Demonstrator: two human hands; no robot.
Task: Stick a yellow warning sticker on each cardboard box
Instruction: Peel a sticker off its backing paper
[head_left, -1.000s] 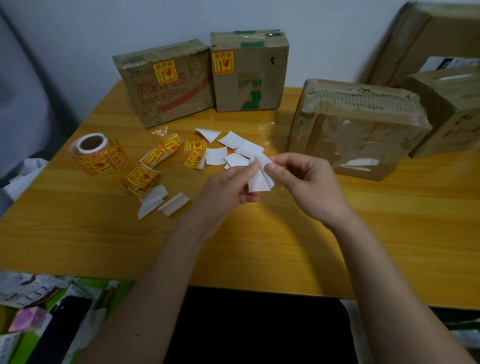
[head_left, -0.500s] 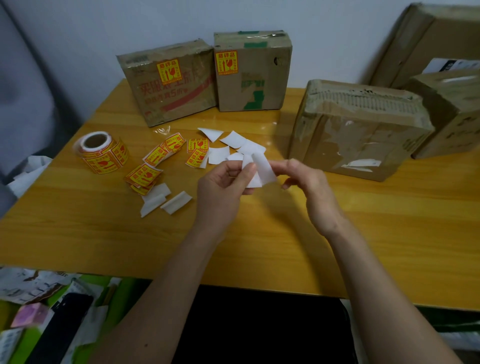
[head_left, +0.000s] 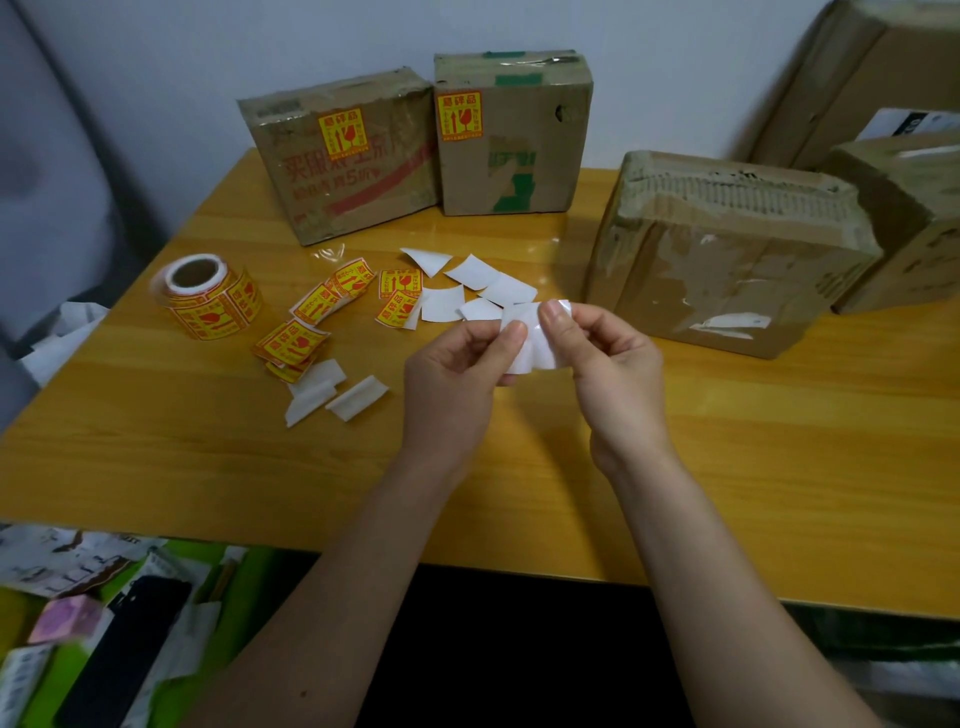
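Two small cardboard boxes are standing at the table's (head_left: 779, 493) back edge, side by side & touching: the left box (head_left: 343, 161) w/ red print and the right box (head_left: 511, 137) w/ green tape, each wearing a yellow warning sticker on its front, upper left area. A bigger worn box (head_left: 727, 249) is sitting to the right w/ no yellow sticker on the faces showing; only torn white label scraps there. More boxes (head_left: 909, 208) are crowding the far right behind it. All are shut, contents can't be seen.

The sticker roll (head_left: 208, 296) is lying on its side at left, near it loose yellow stickers (head_left: 332, 299) are curling on the tabletop, and white backing scraps (head_left: 467, 291) are lying scattered between the roll & the big box.

Left hand (head_left: 457, 374) is curling in, thumb & forefinger pinching the left edge of a white-faced sticker piece (head_left: 530, 345) held above the table, white side toward the camera. Right hand (head_left: 613, 374) is pinching the same piece at its top right corner w/ thumb and forefinger, other fingers folding loosely. Can't tell if the piece is backing only or sticker plus backing. The piece is hovering just in front of the big box, not touching it.
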